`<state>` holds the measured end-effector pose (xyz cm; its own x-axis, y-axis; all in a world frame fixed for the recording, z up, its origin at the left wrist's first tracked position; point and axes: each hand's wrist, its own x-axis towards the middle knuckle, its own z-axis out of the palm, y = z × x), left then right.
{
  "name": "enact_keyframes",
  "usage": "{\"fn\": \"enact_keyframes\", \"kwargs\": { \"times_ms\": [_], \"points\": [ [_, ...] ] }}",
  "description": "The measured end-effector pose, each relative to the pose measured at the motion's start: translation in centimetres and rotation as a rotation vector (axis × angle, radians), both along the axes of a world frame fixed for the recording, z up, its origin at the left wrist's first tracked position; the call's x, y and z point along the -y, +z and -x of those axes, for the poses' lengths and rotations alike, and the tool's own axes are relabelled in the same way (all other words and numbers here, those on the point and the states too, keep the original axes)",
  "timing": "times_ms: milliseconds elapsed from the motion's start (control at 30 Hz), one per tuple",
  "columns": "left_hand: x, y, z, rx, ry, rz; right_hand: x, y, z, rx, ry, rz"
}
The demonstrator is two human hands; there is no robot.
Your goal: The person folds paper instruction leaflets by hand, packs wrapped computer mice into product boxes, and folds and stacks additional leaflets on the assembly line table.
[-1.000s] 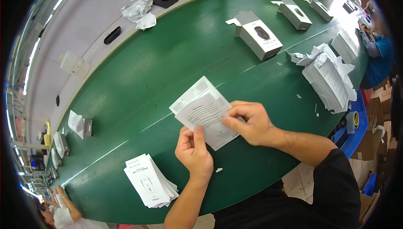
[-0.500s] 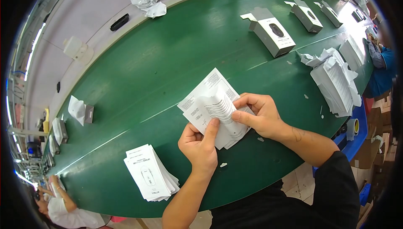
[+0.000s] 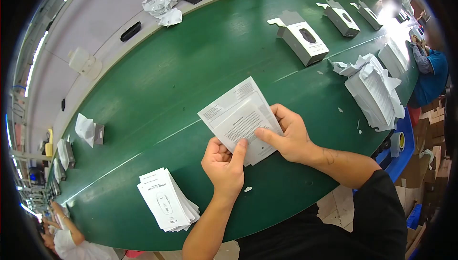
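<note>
Printed paper leaflets are held over the green table, a smaller sheet lying flat on top of a larger one. My left hand grips their lower left edge, thumb on the printed face. On the right side my right hand holds the same papers, its thumb pressed on the top sheet and its fingers behind, partly hidden. Nearest to my left forearm is a stack of folded leaflets with a mouse drawing on the uppermost one.
An open box with a mouse picture stands at the back right, with more boxes beyond. A pile of paper sheets lies at the right. Crumpled paper rests along the far ledge. Co-workers sit at right and lower left.
The top sheet, curled up in a bend before, now lies flat on the larger paper. Both hands keep hold of the papers. The whole view has shifted slightly.
</note>
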<state>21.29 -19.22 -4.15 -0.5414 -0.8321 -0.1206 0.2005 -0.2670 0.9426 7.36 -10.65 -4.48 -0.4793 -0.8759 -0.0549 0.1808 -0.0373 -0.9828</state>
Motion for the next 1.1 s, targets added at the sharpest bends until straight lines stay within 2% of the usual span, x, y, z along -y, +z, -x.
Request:
{"fn": "enact_keyframes", "kwargs": {
  "times_ms": [133, 233, 400, 533, 667, 800, 900, 933, 1033, 1100],
  "points": [
    [0.2, -0.4, -0.9, 0.025, 0.043, 0.060, 0.0, -0.5, -0.7, -0.078, 0.030, -0.049],
    [0.3, -0.1, -1.4, 0.081, 0.038, 0.212, 0.1, 0.1, -0.8, -0.153, 0.065, -0.048],
    [0.9, 0.4, -2.3, 0.034, -0.007, 0.197, 0.8, 0.3, -1.3, -0.113, 0.087, -0.096],
    [1.2, 0.8, -3.1, 0.085, 0.000, 0.281, 0.8, 0.7, -1.5, -0.180, 0.158, -0.091],
    [1.1, -0.4, -2.5, 0.155, 0.045, 0.229, 0.8, 1.4, -1.7, -0.276, 0.137, -0.175],
    [0.6, -1.0, -0.8, 0.138, 0.159, 0.252, 0.9, 1.0, -1.1, -0.284, 0.084, -0.090],
    [0.6, -0.9, -0.4, 0.161, 0.337, 0.461, 0.5, 0.3, -0.6, -0.320, 0.030, -0.024],
    [0.6, -1.0, -0.9, 0.153, 0.324, 0.466, 0.4, 0.0, -0.4, -0.307, 0.027, -0.027],
    [1.3, -1.0, -3.3, 0.369, 0.340, 0.617, 0.6, 0.8, -0.1, -0.279, 0.012, -0.002],
    [1.5, -0.6, -4.9, 0.389, 0.316, 0.625, 0.3, 1.3, 0.1, -0.277, 0.057, -0.041]
  ]
}}
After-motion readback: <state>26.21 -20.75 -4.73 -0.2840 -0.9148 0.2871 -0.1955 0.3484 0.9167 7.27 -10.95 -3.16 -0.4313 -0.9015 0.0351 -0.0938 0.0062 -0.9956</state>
